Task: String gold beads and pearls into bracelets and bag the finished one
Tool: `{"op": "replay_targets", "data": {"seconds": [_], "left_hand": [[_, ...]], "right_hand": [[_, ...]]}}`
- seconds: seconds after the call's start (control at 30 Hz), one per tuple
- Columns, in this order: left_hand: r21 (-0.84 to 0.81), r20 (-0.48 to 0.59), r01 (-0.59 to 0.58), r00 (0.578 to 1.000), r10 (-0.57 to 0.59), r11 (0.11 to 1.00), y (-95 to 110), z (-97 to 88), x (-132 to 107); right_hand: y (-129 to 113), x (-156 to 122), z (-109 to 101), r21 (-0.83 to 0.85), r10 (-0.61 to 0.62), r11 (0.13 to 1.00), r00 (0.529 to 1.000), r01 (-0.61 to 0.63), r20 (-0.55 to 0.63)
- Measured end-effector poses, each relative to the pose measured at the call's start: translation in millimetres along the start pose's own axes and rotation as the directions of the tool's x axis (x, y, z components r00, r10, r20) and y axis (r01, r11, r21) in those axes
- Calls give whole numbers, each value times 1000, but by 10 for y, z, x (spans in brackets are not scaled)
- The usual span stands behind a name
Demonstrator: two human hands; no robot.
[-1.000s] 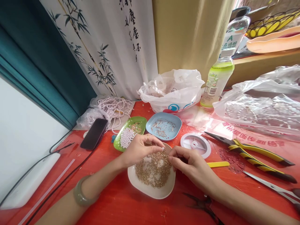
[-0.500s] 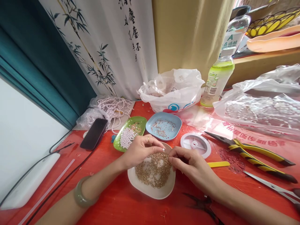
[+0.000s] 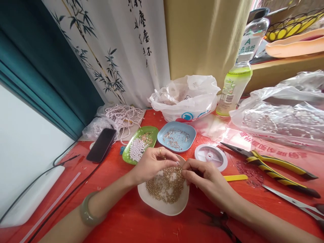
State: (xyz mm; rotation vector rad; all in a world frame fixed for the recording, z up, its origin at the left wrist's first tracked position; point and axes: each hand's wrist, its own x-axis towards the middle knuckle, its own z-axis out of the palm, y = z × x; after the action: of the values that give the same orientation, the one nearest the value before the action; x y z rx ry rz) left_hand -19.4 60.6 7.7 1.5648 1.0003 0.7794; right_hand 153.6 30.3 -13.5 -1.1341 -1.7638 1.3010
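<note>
A white dish [image 3: 162, 206] of small gold beads [image 3: 165, 185] sits on the red table in front of me. Both hands meet just above its far rim. My left hand [image 3: 152, 163] is closed in a pinch, fingertips touching something too small to name. My right hand [image 3: 205, 179] is pinched too, facing the left fingertips, on something too fine for me to make out. A pale green bangle [image 3: 87, 209] circles my left wrist.
Behind the dish are a green dish [image 3: 152, 130] of white pearls, a blue dish [image 3: 191, 133] of metal pins and a white thread spool [image 3: 211, 156]. Yellow-handled pliers [image 3: 275, 165] and scissors [image 3: 296, 202] lie right. A phone [image 3: 101, 144], pearl strands [image 3: 124, 116], plastic bags [image 3: 184, 98] and a bottle [image 3: 235, 84] stand behind.
Hardly anything differs; both hands stay pinched together over the bead dish, the fingertips shifting only slightly.
</note>
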Motion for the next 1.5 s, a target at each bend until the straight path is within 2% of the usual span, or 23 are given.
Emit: {"op": "replay_targets", "data": {"seconds": [0.17, 0.37, 0.7, 1.03, 1.27, 1.5], "left_hand": [[-38, -6, 11, 1000, -11, 999, 2, -4, 4], [-67, -90, 32, 995, -38, 997, -39, -29, 28], [-52, -66, 18, 998, -22, 998, -67, -15, 24], [-4, -47, -29, 998, 29, 1000, -70, -2, 24], [118, -55, -143, 987, 150, 983, -56, 7, -1], [120, -54, -167, 983, 174, 979, -52, 1, -4]], "right_hand": [[-17, 8, 2, 3, -15, 1000, 1000, 15, -16], [2, 4, -6, 12, -20, 1000, 1000, 20, -10], [5, -4, 0, 30, -13, 999, 1000, 13, 5], [-7, -1, 2, 3, -4, 1000, 1000, 4, -10], [0, -1, 6, 1, -8, 1000, 1000, 8, -10], [-5, 4, 2, 5, -25, 1000, 1000, 25, -8]]}}
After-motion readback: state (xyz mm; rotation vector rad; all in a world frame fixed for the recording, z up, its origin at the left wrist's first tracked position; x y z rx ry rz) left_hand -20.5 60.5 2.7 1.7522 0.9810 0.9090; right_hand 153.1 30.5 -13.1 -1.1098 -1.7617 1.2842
